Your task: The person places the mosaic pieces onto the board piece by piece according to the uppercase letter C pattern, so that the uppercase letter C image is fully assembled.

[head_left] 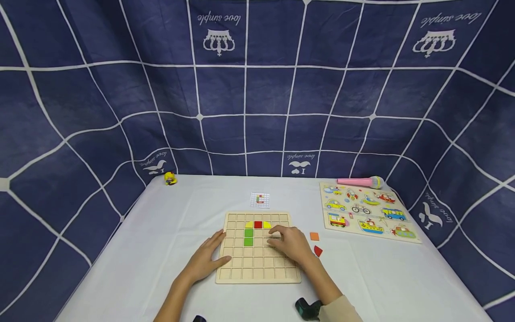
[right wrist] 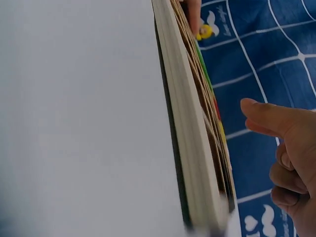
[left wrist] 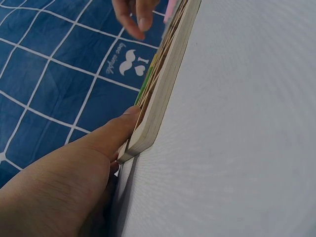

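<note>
A square wooden grid board point(head_left: 257, 277) lies on the white table, with green square pieces point(head_left: 248, 237), a red square piece point(head_left: 258, 224) and yellow rounded pieces point(head_left: 267, 225) in its cells. My left hand point(head_left: 204, 259) rests along the board's left edge, its fingers straight and its thumb point(left wrist: 116, 131) on the board's rim. Over the right part of the board hovers my right hand point(head_left: 293, 243), close to the right yellow piece. Its thumb and index finger are bent with a gap between them, and no piece shows there. The other fingers curl toward the palm point(right wrist: 306, 163).
Behind the board lies a small pattern card point(head_left: 259, 200). An orange square point(head_left: 314, 236) and a red quarter-round piece point(head_left: 318, 251) lie to its right. Farther right are a vehicle puzzle board point(head_left: 366, 210) and a pink toy microphone point(head_left: 358, 181). A yellow figurine point(head_left: 170, 178) stands back left.
</note>
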`<state>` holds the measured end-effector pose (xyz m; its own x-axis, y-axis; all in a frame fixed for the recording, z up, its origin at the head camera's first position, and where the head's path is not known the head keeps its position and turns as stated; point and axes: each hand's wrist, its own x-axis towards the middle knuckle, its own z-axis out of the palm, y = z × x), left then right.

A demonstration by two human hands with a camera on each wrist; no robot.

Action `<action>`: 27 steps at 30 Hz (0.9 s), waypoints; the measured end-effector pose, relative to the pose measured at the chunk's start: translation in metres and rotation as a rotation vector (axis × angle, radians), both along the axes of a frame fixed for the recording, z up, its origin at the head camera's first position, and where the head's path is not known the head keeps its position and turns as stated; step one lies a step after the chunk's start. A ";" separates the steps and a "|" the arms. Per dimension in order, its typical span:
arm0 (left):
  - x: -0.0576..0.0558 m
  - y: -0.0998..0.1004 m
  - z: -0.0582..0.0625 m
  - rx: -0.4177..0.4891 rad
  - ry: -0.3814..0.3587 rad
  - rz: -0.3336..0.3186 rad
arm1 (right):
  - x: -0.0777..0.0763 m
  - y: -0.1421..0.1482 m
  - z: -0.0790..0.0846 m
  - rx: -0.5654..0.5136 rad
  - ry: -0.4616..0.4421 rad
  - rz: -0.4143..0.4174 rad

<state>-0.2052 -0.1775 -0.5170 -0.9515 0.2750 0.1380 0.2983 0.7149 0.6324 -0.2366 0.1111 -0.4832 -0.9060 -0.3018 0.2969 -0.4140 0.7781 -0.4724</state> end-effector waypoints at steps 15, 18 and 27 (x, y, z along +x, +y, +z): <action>-0.001 0.002 0.000 -0.007 -0.011 0.009 | 0.029 0.095 0.003 0.007 0.001 -0.181; -0.002 0.002 0.000 -0.005 0.000 0.017 | 0.033 0.107 -0.001 0.010 -0.030 -0.196; -0.001 0.001 -0.001 -0.006 -0.013 0.009 | 0.036 0.127 -0.011 0.033 -0.175 -0.255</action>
<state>-0.2061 -0.1763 -0.5184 -0.9558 0.2667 0.1237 0.2831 0.7214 0.6320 -0.2008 0.2382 -0.4940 -0.9902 -0.0650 0.1233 -0.1179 0.8625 -0.4922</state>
